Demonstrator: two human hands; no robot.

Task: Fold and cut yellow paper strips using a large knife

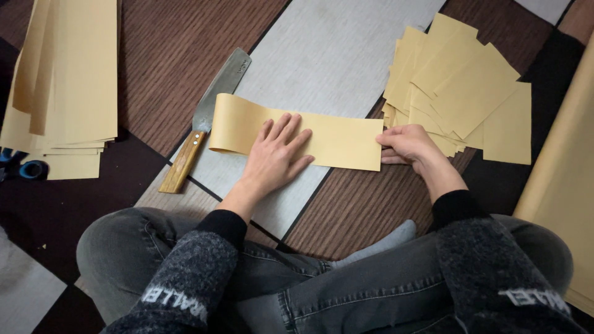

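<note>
A long strip of tan paper (337, 137) lies across the floor in front of me, its left end curling up. My left hand (277, 154) presses flat on the strip's middle, fingers spread. My right hand (408, 145) pinches the strip's right edge. A cleaver-like knife (210, 114) with a wooden handle lies just left of the strip, blade pointing away from me.
A loose pile of cut tan squares (461, 86) sits beyond my right hand. Long tan sheets (65, 80) are stacked at far left, a big tan sheet (566, 173) runs along the right edge. My crossed legs in grey jeans (334, 284) fill the foreground.
</note>
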